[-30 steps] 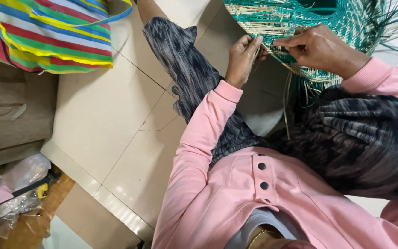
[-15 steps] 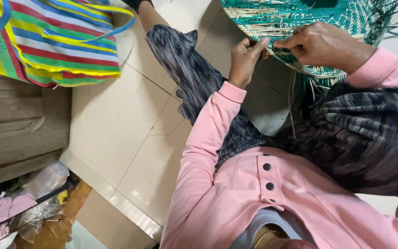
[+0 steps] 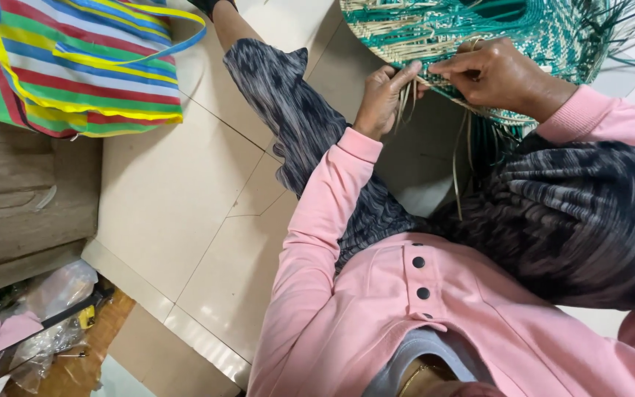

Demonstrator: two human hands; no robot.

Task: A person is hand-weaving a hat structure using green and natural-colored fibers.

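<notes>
Both hands are closing on pale straw strands (image 3: 435, 92) at the woven green mat (image 3: 523, 33), upper right; left hand (image 3: 385, 99) has shifted rightward, toward right hand (image 3: 501, 73), tightening the weave.

A single head-worn camera looks steeply down the person's own chest and lap toward the tiled floor (image 3: 185, 206). It sits close: pink sleeves fill the lower frame, and both hands meet near the top edge at a woven mat (image 3: 479, 33), whose far side is probably cut off.
</notes>
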